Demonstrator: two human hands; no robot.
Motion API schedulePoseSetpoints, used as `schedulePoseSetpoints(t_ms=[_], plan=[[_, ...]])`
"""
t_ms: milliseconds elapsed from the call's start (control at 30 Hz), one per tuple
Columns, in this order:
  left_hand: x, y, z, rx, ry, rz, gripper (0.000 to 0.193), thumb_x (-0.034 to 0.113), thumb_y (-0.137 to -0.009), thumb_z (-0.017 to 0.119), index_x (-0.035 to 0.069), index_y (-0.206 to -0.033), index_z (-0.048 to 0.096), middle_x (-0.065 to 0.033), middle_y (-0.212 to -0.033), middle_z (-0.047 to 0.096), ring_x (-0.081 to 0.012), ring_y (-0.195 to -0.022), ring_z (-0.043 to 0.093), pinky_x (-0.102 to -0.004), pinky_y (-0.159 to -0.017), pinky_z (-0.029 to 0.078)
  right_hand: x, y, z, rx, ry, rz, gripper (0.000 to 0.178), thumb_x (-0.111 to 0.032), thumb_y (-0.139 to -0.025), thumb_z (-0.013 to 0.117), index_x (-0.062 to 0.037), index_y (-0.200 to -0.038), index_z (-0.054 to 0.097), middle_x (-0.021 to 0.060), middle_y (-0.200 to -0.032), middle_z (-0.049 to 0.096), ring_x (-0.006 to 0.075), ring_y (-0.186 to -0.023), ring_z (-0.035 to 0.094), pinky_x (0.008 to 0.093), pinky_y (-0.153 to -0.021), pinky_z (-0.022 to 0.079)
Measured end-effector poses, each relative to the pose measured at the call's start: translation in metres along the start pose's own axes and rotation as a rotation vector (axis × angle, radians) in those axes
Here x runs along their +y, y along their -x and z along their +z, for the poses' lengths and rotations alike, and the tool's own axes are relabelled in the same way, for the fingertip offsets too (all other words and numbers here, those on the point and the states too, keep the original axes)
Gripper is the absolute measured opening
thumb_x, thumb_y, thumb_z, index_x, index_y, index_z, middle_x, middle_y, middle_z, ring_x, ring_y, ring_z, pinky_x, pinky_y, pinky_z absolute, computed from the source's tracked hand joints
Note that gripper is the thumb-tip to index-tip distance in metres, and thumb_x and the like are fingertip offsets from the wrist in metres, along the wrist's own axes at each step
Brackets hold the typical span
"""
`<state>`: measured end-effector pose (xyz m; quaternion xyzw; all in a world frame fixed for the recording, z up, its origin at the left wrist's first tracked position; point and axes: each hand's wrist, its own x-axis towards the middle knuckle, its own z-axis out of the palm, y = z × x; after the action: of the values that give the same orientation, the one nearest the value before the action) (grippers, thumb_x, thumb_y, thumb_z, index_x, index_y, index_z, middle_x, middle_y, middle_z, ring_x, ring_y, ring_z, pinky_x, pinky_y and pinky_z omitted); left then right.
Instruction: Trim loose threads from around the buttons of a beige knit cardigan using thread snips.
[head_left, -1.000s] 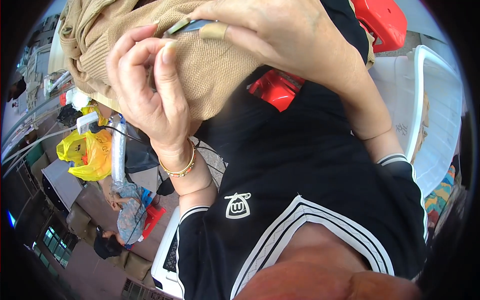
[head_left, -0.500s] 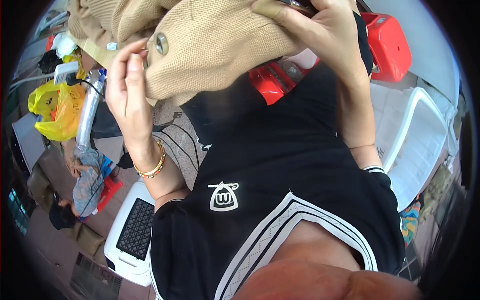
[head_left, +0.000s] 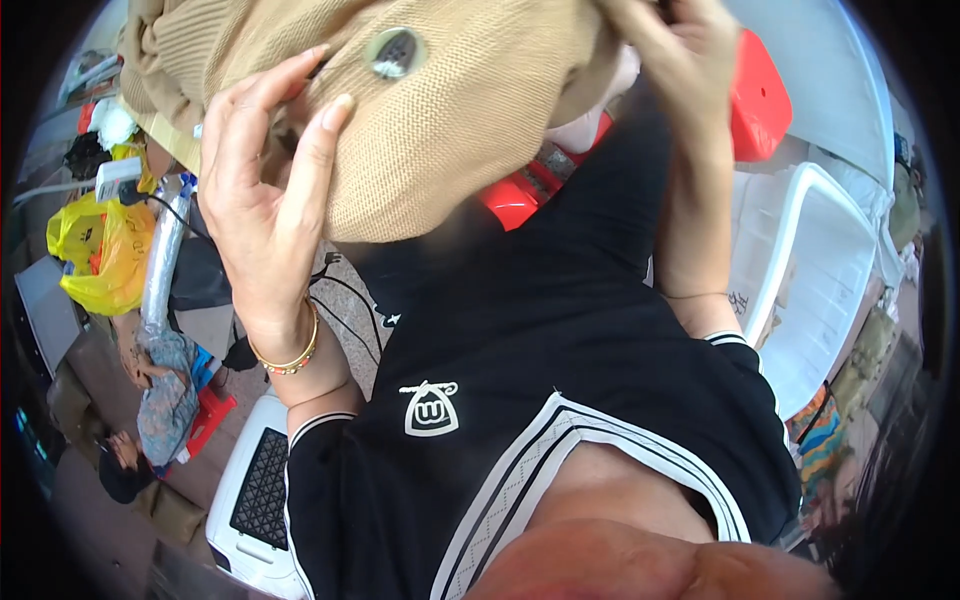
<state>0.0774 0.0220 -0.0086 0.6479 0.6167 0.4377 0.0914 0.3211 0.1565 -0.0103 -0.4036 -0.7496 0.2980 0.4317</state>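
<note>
A tan knitted garment (head_left: 450,130) spreads across the upper middle of the head view, its cloth bunched at the upper left. On it sits a round, shiny dark button (head_left: 396,52). My left hand (head_left: 265,160), with bracelets at the wrist, grips the cloth just left of the button, thumb and forefinger bent around a fold. At the top right, my right hand (head_left: 690,50) closes on the garment's far edge. Motion smears its fingers, and the frame's upper edge cuts part of it off, so anything else in it is hidden.
Red plastic stools (head_left: 762,100) stand beyond my right arm and below the garment. A white plastic bin (head_left: 815,270) is at the right. To the left lie a yellow bag (head_left: 110,250), cables and a white power adapter (head_left: 118,178). Another person (head_left: 170,400) sits at the lower left.
The garment has shifted down and the button has moved right. My left hand has come further onto the cloth. A dark metal object seen in my right hand before is no longer discernible.
</note>
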Motion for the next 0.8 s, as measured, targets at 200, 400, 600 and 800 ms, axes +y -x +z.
schedulePoseSetpoints(t_ms=[200,400,600,800], plan=[[-0.008,-0.008,0.007,0.030,-0.133,0.159,0.027,0.007,-0.080,0.079,0.010,-0.107,0.076,-0.0052,-0.089,0.066,-0.0160,-0.081,0.060,-0.0288,-0.074,0.045,-0.002,0.014,0.016,-0.082,0.015,-0.059,0.031,-0.008,-0.086,0.073,0.0031,-0.114,0.065,0.0124,-0.096,0.068,0.0190,-0.087,0.066,0.0280,-0.080,0.050],[-0.013,-0.016,0.009,0.022,-0.205,0.244,0.024,0.012,-0.077,0.081,0.012,-0.101,0.079,-0.0023,-0.081,0.066,-0.0143,-0.076,0.060,-0.0287,-0.070,0.043,-0.033,0.024,0.005,-0.213,-0.084,-0.139,0.039,0.006,-0.073,0.067,-0.0012,-0.111,0.069,0.0068,-0.082,0.063,0.0156,-0.063,0.053,0.0253,-0.058,0.042],[-0.005,-0.010,0.017,0.158,-0.196,0.278,0.029,-0.003,-0.077,0.080,0.005,-0.105,0.077,-0.0062,-0.097,0.062,-0.0142,-0.084,0.062,-0.0252,-0.072,0.051,-0.012,0.020,0.044,-0.150,0.296,-0.696,0.042,-0.005,-0.067,0.072,-0.0063,-0.108,0.068,0.0071,-0.097,0.070,0.0259,-0.088,0.070,0.0331,-0.070,0.053],[-0.017,-0.012,0.017,0.062,-0.130,0.207,0.028,0.008,-0.075,0.082,0.013,-0.103,0.078,-0.0007,-0.086,0.066,-0.0115,-0.076,0.060,-0.0261,-0.074,0.042,-0.018,0.024,0.049,-0.143,-0.138,-0.418,0.046,-0.003,-0.064,0.073,-0.0064,-0.110,0.068,0.0091,-0.098,0.071,0.0270,-0.092,0.070,0.0346,-0.078,0.054]])
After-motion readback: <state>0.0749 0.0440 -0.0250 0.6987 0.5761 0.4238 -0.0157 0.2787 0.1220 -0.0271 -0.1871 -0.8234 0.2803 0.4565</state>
